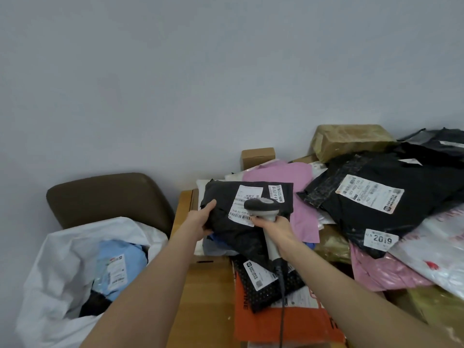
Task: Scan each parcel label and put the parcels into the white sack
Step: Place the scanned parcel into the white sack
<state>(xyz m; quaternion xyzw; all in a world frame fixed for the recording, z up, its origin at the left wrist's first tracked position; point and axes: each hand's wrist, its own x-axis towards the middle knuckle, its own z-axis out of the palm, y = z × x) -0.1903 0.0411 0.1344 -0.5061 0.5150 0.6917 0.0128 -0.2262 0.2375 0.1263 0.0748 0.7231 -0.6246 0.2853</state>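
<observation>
Gripping the black parcel [241, 214], left hand [200, 219]; right hand [275, 226] aims scanner [262, 209].

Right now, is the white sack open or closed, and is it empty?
Open and not empty: the white sack gapes at the top, and a light blue parcel with a label lies inside.

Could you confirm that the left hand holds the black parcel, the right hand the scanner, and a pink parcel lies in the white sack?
Not quite: the head view shows a light blue parcel in the white sack, not pink. The left hand does hold the black parcel, the right hand the scanner.
</observation>
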